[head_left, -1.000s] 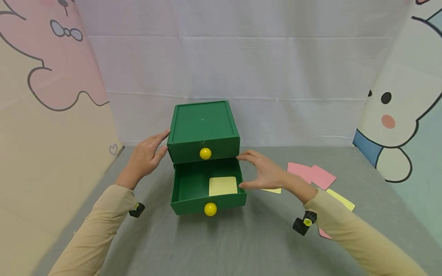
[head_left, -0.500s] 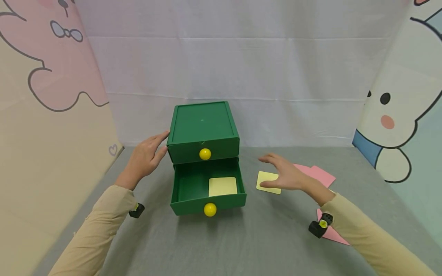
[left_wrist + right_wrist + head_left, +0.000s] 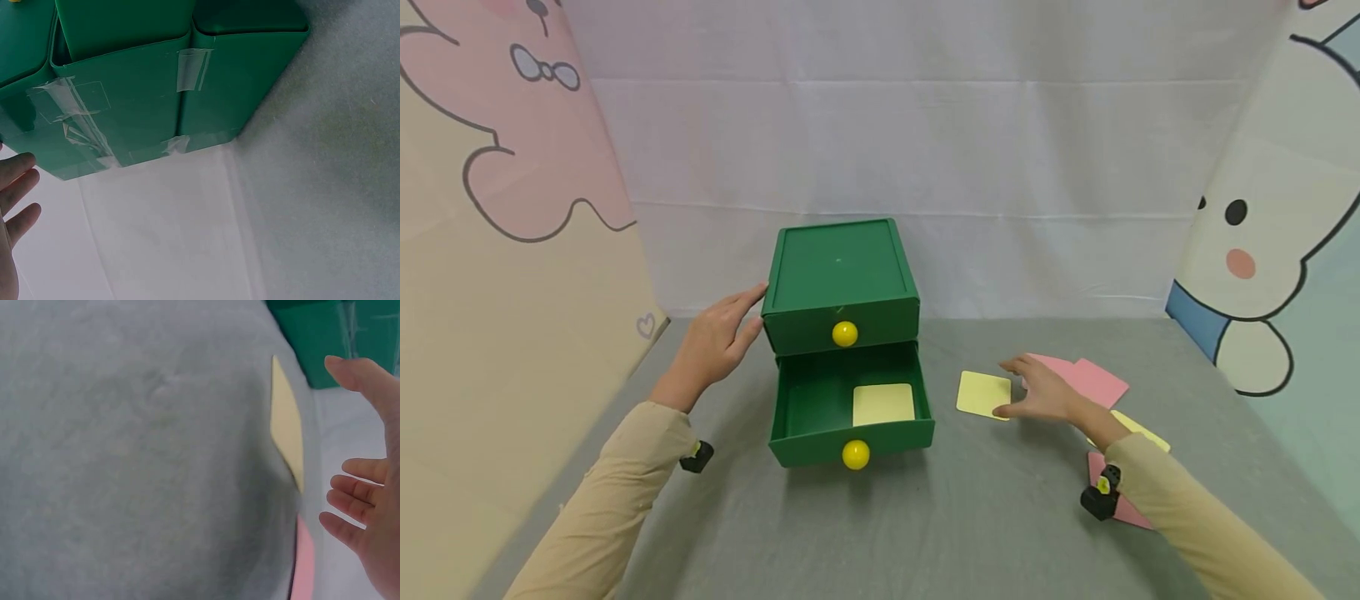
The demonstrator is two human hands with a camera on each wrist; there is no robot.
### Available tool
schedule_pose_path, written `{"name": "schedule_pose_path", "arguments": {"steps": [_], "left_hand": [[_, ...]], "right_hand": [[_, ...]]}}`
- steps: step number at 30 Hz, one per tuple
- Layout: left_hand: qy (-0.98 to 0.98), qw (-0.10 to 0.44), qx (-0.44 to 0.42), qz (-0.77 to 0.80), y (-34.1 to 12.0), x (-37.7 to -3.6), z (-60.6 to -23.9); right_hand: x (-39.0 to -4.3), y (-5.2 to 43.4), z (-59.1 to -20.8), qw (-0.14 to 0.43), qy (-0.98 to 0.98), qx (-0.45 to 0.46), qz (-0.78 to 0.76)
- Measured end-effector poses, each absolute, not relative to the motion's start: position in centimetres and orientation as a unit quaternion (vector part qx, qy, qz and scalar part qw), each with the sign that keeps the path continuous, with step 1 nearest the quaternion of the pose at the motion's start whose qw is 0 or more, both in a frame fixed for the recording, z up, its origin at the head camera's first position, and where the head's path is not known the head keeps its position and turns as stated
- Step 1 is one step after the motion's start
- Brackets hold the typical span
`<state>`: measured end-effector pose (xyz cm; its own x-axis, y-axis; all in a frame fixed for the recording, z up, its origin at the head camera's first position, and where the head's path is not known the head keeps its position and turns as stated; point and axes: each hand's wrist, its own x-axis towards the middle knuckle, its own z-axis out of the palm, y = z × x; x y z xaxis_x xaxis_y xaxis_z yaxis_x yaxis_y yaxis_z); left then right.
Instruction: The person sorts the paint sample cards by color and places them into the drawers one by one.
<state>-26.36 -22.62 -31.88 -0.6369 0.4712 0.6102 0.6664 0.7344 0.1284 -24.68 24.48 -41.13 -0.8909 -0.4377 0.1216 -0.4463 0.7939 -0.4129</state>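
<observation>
My left hand (image 3: 715,346) rests flat-fingered on the smooth green plastic drawer box (image 3: 842,287), whose taped seams only the wrist view shows, while my right hand (image 3: 1043,397) spreads beside a square yellow card (image 3: 983,393).

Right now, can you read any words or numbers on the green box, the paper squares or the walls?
None: no words or numbers show anywhere.
Green box: plain, with yellow knobs.
Yellow paper and pink paper: blank.
Side walls: only cartoon drawings and a small heart.
</observation>
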Motion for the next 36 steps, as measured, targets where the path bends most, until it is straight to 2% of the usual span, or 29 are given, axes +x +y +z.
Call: {"name": "schedule_pose_path", "arguments": {"steps": [15, 27, 36], "left_hand": [[-0.886, 0.28, -0.325, -0.175, -22.6, -26.5, -31.9], [-0.885, 0.282, -0.326, -0.178, -22.8, -26.6, -32.0], [-0.883, 0.285, -0.328, -0.179, -22.7, -26.7, -32.1]], "right_hand": [[-25.6, 25.3, -43.9, 0.016, -0.956, 0.228, 0.186], [-26.9, 24.7, -43.4, -0.036, -0.96, 0.229, 0.158], [-26.7, 24.7, -43.3, -0.018, -0.959, 0.236, 0.154]]}}
